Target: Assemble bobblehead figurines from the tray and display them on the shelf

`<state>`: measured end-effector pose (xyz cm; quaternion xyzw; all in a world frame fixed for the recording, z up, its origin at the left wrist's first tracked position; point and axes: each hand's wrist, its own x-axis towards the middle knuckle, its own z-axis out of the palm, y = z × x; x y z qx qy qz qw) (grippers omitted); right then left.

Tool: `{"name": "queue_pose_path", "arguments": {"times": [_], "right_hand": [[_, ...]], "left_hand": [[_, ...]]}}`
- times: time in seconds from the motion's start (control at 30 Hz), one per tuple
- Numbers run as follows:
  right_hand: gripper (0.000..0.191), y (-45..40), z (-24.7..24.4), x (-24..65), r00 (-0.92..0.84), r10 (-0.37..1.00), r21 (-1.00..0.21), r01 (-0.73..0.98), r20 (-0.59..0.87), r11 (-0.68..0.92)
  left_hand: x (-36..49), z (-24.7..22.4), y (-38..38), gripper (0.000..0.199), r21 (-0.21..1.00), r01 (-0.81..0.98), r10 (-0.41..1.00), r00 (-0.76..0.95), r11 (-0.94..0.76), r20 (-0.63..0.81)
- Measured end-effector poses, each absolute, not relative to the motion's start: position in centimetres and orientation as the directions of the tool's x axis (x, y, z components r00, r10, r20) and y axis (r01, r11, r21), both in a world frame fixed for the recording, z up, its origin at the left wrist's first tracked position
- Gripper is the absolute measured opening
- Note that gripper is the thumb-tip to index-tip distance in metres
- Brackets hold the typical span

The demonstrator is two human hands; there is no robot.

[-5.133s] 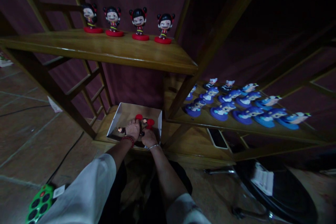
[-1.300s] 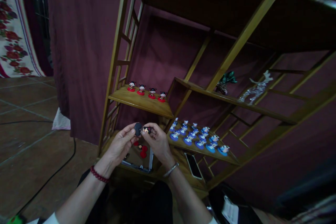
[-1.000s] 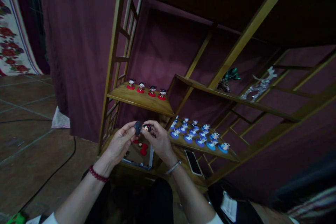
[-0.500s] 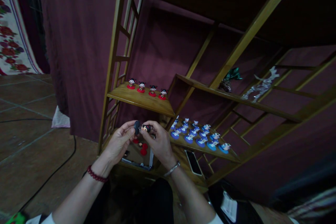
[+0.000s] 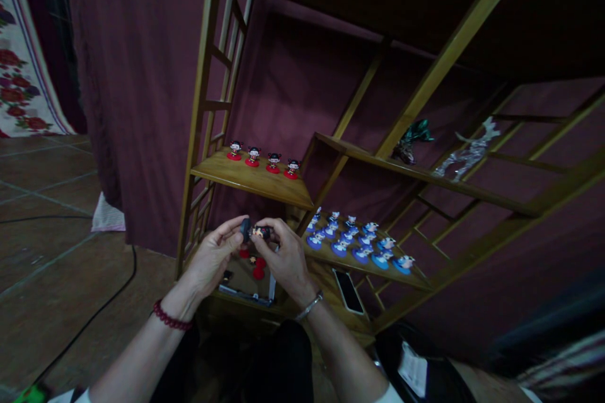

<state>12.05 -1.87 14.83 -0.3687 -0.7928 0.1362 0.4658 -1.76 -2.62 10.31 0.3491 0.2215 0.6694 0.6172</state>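
Between thumb and fingers, my left hand pinches a dark round base. My right hand grips a small black-haired figurine, lying sideways with its lower end against or very close to the base. Whether the two are joined I cannot make out. Below my hands is an open box with red round bases and small figure parts in it, partly hidden by my hands. Several matching figurines on red bases stand in a row on the upper left shelf board.
Several blue-and-white figurines stand in rows on the lower right shelf. A phone lies below them. Higher up are a green ornament and a clear deer-like ornament. Wooden posts frame the shelves. A black cable crosses the floor.
My hands stay in nearly the same place, holding the base and figurine together. The figurine looks slightly turned. The view has shifted a little.
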Motion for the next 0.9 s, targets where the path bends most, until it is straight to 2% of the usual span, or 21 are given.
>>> {"name": "queue_pose_path", "arguments": {"times": [0.63, 0.9], "right_hand": [[0.015, -1.72, 14.42, 12.05, -0.253, 0.808, -0.687, 0.428, 0.532, 0.587], [0.017, -1.93, 14.66, 12.15, -0.272, 0.805, -0.671, 0.448, 0.527, 0.591]], "left_hand": [[-1.84, 10.09, -2.73, 0.045, 0.802, -0.567, 0.975, -0.007, -0.188, 0.224], [-1.76, 10.39, -3.07, 0.044, 0.832, -0.521, 0.976, -0.014, -0.191, 0.215]]}}
